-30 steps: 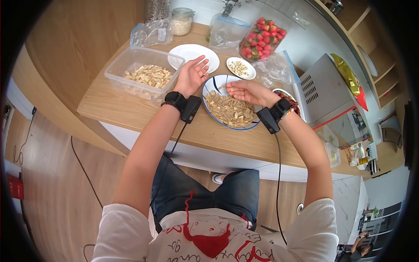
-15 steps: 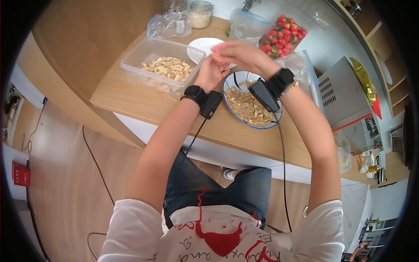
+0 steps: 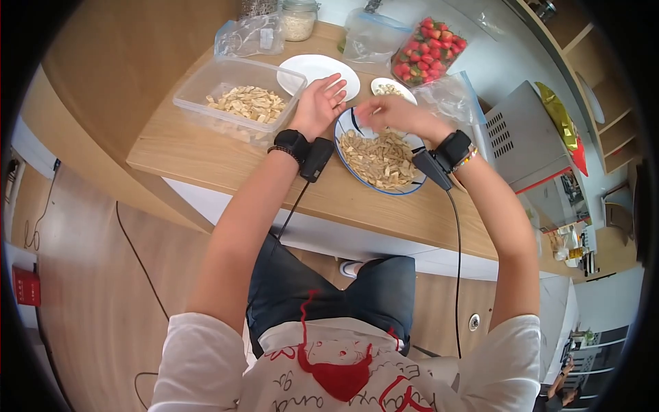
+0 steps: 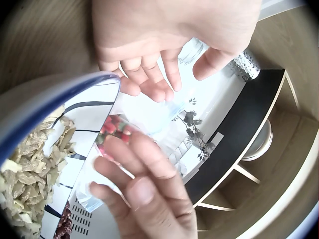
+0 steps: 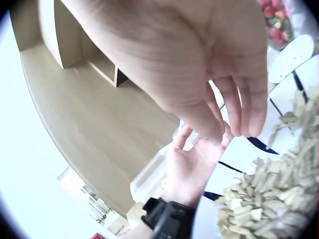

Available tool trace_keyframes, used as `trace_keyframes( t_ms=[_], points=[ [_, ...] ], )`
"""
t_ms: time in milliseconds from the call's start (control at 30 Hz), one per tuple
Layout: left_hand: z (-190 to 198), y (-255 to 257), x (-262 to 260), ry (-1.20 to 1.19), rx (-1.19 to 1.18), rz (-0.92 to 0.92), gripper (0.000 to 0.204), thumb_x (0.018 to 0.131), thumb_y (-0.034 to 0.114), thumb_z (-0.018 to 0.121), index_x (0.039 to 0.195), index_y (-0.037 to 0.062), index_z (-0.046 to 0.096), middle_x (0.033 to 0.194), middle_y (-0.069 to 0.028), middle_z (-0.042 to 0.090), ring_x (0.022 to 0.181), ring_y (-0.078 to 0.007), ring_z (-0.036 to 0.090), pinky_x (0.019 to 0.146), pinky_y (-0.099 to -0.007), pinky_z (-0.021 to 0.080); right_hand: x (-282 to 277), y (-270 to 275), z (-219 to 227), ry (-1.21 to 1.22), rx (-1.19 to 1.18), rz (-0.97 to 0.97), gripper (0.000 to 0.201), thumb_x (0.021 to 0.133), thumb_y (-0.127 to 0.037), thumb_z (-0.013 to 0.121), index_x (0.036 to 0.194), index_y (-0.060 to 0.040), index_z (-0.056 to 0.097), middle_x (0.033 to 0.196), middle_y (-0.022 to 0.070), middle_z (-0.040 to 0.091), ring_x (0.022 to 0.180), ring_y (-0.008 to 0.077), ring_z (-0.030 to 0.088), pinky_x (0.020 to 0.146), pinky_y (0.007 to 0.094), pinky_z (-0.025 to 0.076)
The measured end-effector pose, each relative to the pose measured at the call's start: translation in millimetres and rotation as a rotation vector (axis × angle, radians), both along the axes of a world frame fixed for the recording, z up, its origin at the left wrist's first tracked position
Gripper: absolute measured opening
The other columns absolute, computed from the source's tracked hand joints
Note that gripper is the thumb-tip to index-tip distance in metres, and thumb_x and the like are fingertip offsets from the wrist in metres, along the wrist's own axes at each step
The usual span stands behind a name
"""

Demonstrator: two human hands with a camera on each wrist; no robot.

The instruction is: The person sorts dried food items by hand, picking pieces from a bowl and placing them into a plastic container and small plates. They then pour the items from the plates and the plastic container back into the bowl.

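A white bowl with a blue rim point(image 3: 347, 127) stands on the counter, filled with pale dried slices point(image 3: 377, 161). Over its far edge hovers my right hand point(image 3: 399, 115), fingers loosely bent; the right wrist view shows its thumb and fingertips apart, holding nothing visible. My left hand point(image 3: 317, 108) is palm up just left of the bowl, fingers relaxed and slightly spread. Its palm looks bare in the right wrist view. A clear plastic container point(image 3: 189, 103), left of that hand, holds more pale slices point(image 3: 250, 104).
Behind the hands are a white plate point(image 3: 309, 67), a small dish point(image 3: 410, 97) of pale pieces and a box of strawberries point(image 3: 429, 51). Clear bags point(image 3: 250, 38) and a glass jar point(image 3: 299, 20) line the back. A grey appliance point(image 3: 511, 134) stands at right.
My right hand moved left from the bowl to over the left palm, then back above the bowl. My left hand stays palm up beside the bowl. The head view shifted slightly.
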State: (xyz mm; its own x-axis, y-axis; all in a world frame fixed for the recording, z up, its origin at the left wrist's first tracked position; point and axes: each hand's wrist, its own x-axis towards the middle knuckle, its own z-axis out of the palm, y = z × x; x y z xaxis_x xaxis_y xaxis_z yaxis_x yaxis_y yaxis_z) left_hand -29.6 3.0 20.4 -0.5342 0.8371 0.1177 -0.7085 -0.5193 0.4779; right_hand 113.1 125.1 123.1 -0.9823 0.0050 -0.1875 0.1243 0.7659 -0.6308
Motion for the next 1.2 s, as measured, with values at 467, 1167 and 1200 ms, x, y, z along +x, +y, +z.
trace_keyframes(
  t_ms=[467, 1167, 1200],
  points=[
    [1, -2, 1, -0.013, -0.003, 0.020, 0.040, 0.089, 0.022, 0.048, 0.123, 0.0021, 0.046, 0.112, -0.0091, 0.053, 0.089, -0.0166, 0.051, 0.082, -0.0330, 0.043, 24, -41, -32, 0.148, 0.444, 0.157, 0.024, 0.083, -0.024, 0.063, 0.091, -0.0019, 0.061, 0.085, 0.0120, 0.064, 0.077, 0.0250, 0.062, 0.070, 0.0337, 0.047],
    [3, -3, 2, -0.012, -0.016, 0.020, 0.041, 0.089, 0.022, 0.049, 0.124, 0.0025, 0.046, 0.113, -0.0084, 0.052, 0.092, -0.0168, 0.050, 0.084, -0.0323, 0.042, 42, -20, -26, 0.216, 0.207, 0.163, 0.017, 0.081, -0.013, 0.066, 0.094, -0.0027, 0.063, 0.081, 0.0063, 0.064, 0.074, 0.0161, 0.060, 0.071, 0.0281, 0.048],
    [3, -3, 2, -0.012, -0.015, 0.019, 0.041, 0.089, 0.022, 0.048, 0.124, 0.0026, 0.046, 0.114, -0.0085, 0.052, 0.092, -0.0169, 0.050, 0.084, -0.0322, 0.042, 41, -21, -25, 0.174, 0.212, 0.147, 0.017, 0.080, -0.012, 0.066, 0.094, -0.0025, 0.063, 0.081, 0.0065, 0.064, 0.075, 0.0163, 0.060, 0.071, 0.0279, 0.048]
  ],
)
